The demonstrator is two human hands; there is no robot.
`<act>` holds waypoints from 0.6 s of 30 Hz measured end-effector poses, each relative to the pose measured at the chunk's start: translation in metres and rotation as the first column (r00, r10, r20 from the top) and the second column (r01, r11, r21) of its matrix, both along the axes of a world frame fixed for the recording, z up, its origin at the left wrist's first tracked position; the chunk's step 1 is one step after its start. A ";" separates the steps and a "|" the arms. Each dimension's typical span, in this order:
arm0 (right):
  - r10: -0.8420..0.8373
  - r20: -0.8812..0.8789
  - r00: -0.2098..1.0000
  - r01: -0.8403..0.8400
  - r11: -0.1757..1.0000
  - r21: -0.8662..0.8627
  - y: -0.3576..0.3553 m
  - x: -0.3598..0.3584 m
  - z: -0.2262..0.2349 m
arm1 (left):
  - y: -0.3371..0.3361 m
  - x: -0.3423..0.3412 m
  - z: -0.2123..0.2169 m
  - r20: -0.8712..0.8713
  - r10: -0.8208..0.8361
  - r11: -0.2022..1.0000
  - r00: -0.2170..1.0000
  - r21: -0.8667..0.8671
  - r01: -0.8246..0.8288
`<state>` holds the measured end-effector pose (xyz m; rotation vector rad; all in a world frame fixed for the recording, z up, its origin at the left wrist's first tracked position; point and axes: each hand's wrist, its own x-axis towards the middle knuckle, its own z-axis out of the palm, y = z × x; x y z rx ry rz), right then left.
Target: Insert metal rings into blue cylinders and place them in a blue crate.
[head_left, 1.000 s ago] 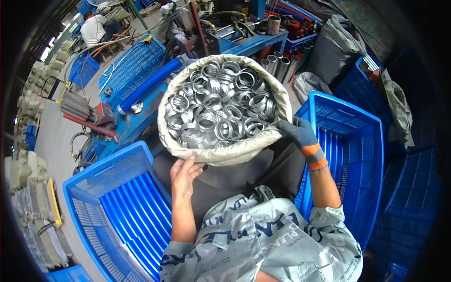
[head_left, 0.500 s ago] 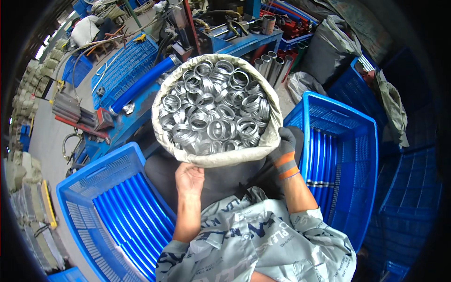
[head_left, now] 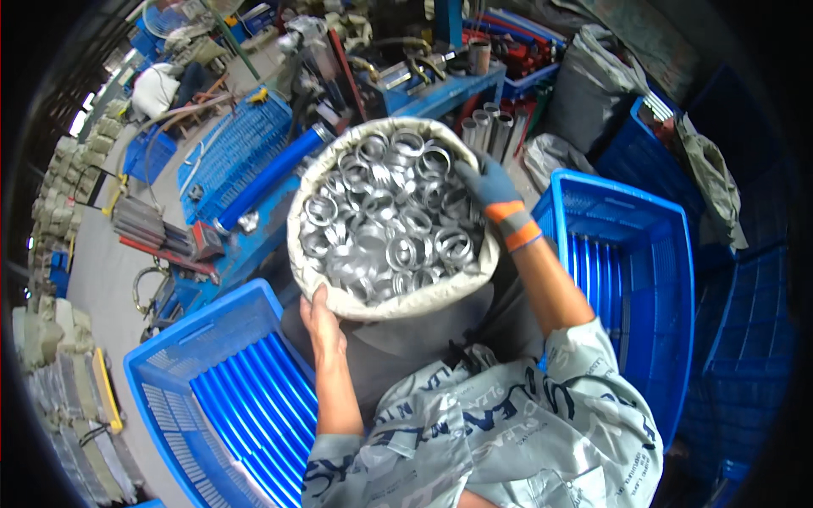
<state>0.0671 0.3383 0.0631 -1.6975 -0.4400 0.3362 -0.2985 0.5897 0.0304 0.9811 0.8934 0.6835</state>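
Note:
A white woven sack [head_left: 398, 310] with a rolled-down rim stands before me, filled with many shiny metal rings [head_left: 406, 220]. Bare, my left hand [head_left: 322, 326] grips the sack's rim at its near left side, thumb up against the cloth. My right hand [head_left: 494, 188], in a grey glove with orange bands, is closed over the rim at the far right. Its fingertips are partly hidden at the sack's edge.
Blue crates with blue tubes stand on both sides, one at left [head_left: 199, 305] and one at right [head_left: 622, 190]. Beyond the sack is a blue workbench [head_left: 406, 106] with metal tubes beside it. A large grey bag [head_left: 593, 76] stands at the back right.
My right hand has moved up along the sack's right rim, away from me. My left hand has shifted to the rim's left corner. The view has shifted slightly.

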 end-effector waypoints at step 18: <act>-0.186 0.184 0.965 0.213 0.967 -0.141 -0.009 0.060 -0.029 | 0.057 0.037 0.058 -0.217 -0.101 0.922 0.971 0.345 0.174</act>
